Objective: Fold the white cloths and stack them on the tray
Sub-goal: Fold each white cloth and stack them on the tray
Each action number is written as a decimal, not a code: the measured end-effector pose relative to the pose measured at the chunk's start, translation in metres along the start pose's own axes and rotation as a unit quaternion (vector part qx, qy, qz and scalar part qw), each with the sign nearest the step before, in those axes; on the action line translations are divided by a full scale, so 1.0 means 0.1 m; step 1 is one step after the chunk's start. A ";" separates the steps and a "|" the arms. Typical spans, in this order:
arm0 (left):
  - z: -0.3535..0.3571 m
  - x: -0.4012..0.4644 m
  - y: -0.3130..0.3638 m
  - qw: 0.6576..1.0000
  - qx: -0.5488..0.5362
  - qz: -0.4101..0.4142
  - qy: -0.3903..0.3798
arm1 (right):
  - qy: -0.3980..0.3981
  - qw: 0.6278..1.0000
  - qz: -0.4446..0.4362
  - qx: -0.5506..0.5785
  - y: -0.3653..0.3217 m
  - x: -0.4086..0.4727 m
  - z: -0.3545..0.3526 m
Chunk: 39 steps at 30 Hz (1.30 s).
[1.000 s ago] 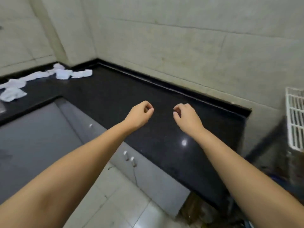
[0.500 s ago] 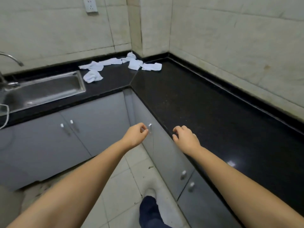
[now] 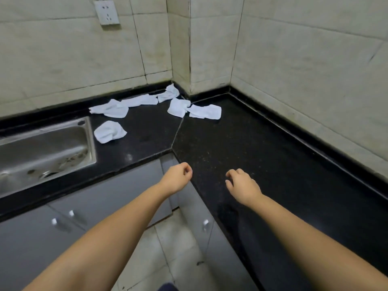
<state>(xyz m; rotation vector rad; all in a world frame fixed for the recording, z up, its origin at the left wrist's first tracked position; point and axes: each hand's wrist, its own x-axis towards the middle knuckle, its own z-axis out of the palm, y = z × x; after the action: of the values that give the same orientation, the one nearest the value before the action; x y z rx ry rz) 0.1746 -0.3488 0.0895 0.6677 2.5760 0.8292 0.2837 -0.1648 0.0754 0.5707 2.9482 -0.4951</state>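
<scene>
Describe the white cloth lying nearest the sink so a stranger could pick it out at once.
Find the steel sink set in the black counter. Just past its right rim lies one crumpled white cloth. It lies alone, apart from the others strung along the back wall.

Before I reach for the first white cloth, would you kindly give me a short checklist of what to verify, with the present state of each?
1. Left hand free: ok, fingers loosely curled, holding nothing.
2. Right hand free: ok, loosely curled above the black stone countertop, holding nothing.
3. Crumpled white cloths in sight: ok, several lie unfolded near the far corner, one white cloth beside the steel sink.
4. Folding space: ok, bare counter lies between the hands and the cloths.
5. Tray located: not ok, no tray shows in this view.
6. Counter dry and clean: cannot tell, the dark surface is speckled and glossy.
</scene>
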 end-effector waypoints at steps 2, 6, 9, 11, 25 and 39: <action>-0.02 0.42 -0.02 1.000 0.003 0.005 -0.014 | 0.001 1.000 0.012 0.006 0.02 0.36 -0.04; -0.07 1.31 -0.06 0.998 0.020 0.020 -0.048 | -0.001 0.999 0.037 0.026 0.06 1.14 -0.04; -0.15 2.09 -0.13 0.996 0.034 0.032 -0.077 | 0.007 0.998 0.056 0.036 0.05 1.83 -0.05; -0.22 2.65 -0.20 0.994 0.051 0.050 -0.088 | 0.013 0.996 0.078 0.046 0.03 2.31 -0.07; -0.41 5.07 -0.66 0.886 0.388 0.234 -0.096 | -0.007 0.988 0.157 -0.015 0.14 4.43 0.09; -0.92 4.94 0.11 0.974 -0.050 0.223 0.016 | 0.304 0.844 0.255 0.362 0.40 3.95 -0.77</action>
<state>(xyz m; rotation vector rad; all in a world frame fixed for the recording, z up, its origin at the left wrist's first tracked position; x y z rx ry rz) -0.2723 -0.1195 0.0770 1.2346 2.4237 1.1016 -0.0694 0.0327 0.0750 1.8214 2.7970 -1.6124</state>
